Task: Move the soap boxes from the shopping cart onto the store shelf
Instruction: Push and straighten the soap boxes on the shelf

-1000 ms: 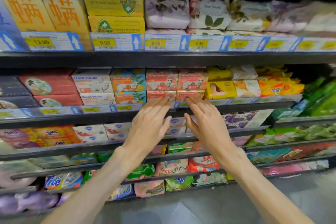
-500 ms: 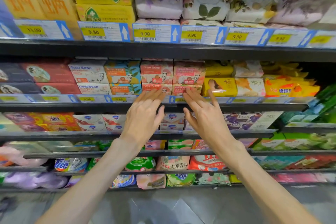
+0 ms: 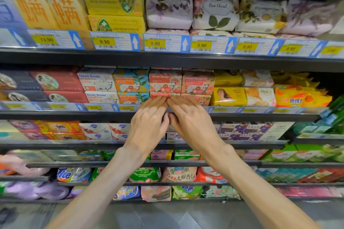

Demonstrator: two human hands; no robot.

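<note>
On the black metal store shelf, second tier down, the Goat Soap cartons stood two high in four columns: white-and-blue, orange-and-teal, then two stacks of pink-red soap boxes. That made eight cartons! The left hand and right hand met at the front edge, fingers straight, fingertips against the lower pink-red boxes, gripping nothing. Blue-arrowed price tags lined the rail above; grey floor lay below.

Soap boxes stacked on the store shelf

Left hand and right hand meet side by side before the lower soap boxes on the store shelf; price tags line the shelf above.
</note>
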